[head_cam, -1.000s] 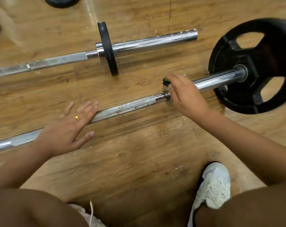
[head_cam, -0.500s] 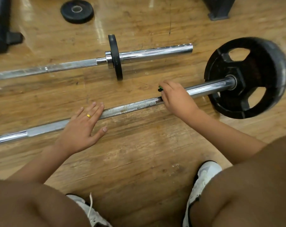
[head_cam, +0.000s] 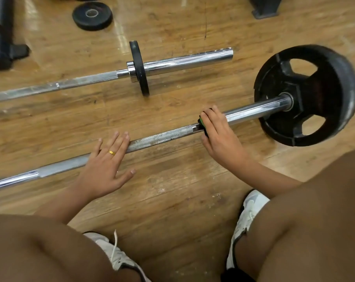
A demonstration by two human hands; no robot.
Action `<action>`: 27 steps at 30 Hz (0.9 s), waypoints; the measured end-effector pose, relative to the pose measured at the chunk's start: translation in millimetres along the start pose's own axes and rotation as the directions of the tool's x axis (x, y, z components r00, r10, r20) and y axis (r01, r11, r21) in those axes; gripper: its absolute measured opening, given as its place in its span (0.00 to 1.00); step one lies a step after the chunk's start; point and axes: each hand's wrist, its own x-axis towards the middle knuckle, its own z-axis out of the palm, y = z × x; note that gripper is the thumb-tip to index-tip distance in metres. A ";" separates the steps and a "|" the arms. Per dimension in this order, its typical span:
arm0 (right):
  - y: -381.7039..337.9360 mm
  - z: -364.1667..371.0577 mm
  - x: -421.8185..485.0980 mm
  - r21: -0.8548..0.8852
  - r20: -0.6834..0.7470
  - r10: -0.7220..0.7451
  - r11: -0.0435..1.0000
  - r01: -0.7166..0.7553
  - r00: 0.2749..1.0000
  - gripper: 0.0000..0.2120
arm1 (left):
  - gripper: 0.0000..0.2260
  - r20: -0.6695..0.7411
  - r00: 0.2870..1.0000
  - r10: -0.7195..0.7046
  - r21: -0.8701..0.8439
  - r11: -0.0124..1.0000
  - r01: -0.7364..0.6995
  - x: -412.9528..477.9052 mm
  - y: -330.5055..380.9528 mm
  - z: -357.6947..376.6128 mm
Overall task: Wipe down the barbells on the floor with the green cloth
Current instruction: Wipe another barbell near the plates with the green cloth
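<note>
Two steel barbells lie on the wooden floor. The near barbell point(head_cam: 164, 137) runs from lower left to a large black plate point(head_cam: 306, 94) at the right. My right hand point(head_cam: 219, 133) curls over this bar where the shaft meets the sleeve, holding the green cloth point(head_cam: 201, 121) against it; only a small green edge shows by my fingers. My left hand point(head_cam: 105, 165), wearing a gold ring, lies flat with straight fingers touching the knurled shaft further left. The far barbell point(head_cam: 91, 80) lies behind, carrying a small thin black plate point(head_cam: 139, 68).
A loose small black plate point(head_cam: 92, 15) lies flat at the back. Dark equipment point(head_cam: 1, 37) stands at the far left and a black stand foot point(head_cam: 265, 8) at the top right. My knees and white shoes point(head_cam: 247, 218) fill the bottom.
My right hand with the cloth has slid a little left along the near bar, away from the big plate. My left hand stays flat on the shaft. The camera has tilted up.
</note>
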 end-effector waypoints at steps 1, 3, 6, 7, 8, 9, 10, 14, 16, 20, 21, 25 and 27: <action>0.6 0.4 -1.1 0.012 -0.009 0.007 1.000 -0.007 1.000 0.24 | 0.40 -0.004 1.000 0.003 0.005 1.000 -0.003 -2.8 2.1 1.6; 2.2 0.1 6.1 0.066 -0.019 0.060 0.996 -0.058 0.998 0.22 | 0.40 -0.016 1.000 0.008 0.016 1.000 -0.008 -8.1 6.0 4.2; 3.4 1.6 -1.3 0.099 -0.054 0.075 0.993 -0.069 0.996 0.21 | 0.40 -0.032 0.999 0.017 0.024 1.000 -0.017 -16.6 12.0 8.9; 2.5 2.8 -11.3 0.091 -0.068 0.051 0.995 -0.044 0.996 0.21 | 0.40 -0.034 0.999 0.016 0.025 1.000 -0.015 -19.6 14.1 9.7; 0.7 3.7 -22.5 0.078 -0.077 0.026 0.997 -0.020 0.997 0.22 | 0.41 -0.036 0.999 0.016 0.028 0.999 -0.015 -22.3 16.5 10.5; -0.8 4.5 -32.0 0.067 -0.082 0.008 0.998 -0.002 0.997 0.23 | 0.41 -0.039 0.999 0.017 0.035 0.999 -0.015 -25.0 19.1 11.2; -1.0 5.3 -36.8 0.066 -0.088 0.001 0.998 0.005 0.996 0.23 | 0.41 -0.040 0.999 0.019 0.044 0.999 -0.017 -27.6 21.5 11.6; 0.6 -0.8 -19.4 0.152 -0.051 0.081 0.986 -0.073 0.995 0.19 | 0.40 -0.044 0.998 0.038 0.065 0.997 -0.035 -38.1 30.2 13.7; -0.6 -3.7 -21.8 0.164 -0.040 0.071 0.984 -0.064 0.997 0.18 | 0.41 -0.060 0.997 0.043 0.080 0.996 -0.038 -43.8 34.8 15.4; -9.2 -5.3 -55.4 0.130 -0.043 0.041 0.991 -0.035 0.998 0.22 | 0.42 -0.098 0.994 0.043 0.149 0.988 -0.028 -53.5 44.3 23.4; -9.8 -4.5 -61.9 0.113 -0.044 0.039 0.993 -0.033 0.998 0.22 | 0.43 -0.110 0.993 0.044 0.167 0.986 -0.025 -55.5 46.0 26.9; -7.2 -8.5 -55.1 0.150 -0.020 0.061 0.987 -0.058 0.998 0.19 | 0.43 -0.158 0.986 0.044 0.235 0.972 -0.006 -66.2 52.7 42.9; -7.2 -12.0 -49.1 0.176 -0.004 0.070 0.982 -0.068 0.998 0.17 | 0.43 -0.182 0.982 0.044 0.261 0.965 0.005 -71.0 56.7 49.6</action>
